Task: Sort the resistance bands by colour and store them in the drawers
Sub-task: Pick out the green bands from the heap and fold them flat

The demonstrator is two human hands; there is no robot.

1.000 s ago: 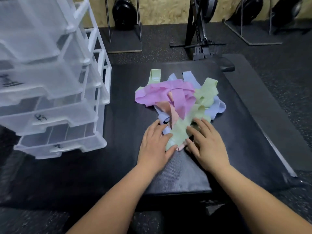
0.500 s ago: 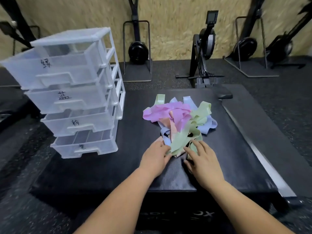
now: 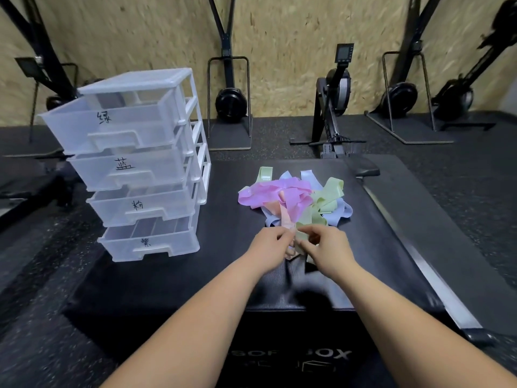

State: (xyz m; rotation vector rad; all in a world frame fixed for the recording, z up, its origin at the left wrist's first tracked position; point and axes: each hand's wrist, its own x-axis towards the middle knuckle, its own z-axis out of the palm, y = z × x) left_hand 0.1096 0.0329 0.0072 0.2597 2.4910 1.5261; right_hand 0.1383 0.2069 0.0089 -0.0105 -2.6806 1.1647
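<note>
Teasing colours apart at the near edge of the band pile [image 3: 291, 197], centre frame on the black surface [image 3: 167, 261]. The left hand [image 3: 268, 247] grip pinches a peach band [image 3: 286, 219] and the right hand [image 3: 327, 249] grip pinches a green band [image 3: 306, 219], probably to untangle them. Labelled drawers [image 3: 134, 163] at frame left are pulled out, ready.

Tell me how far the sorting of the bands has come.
Done: nothing stored; the drawers show no bands. In hand: the left hand and right hand pinch band ends at the near edge of the pile. Left: the whole mixed pile, every colour.
</note>
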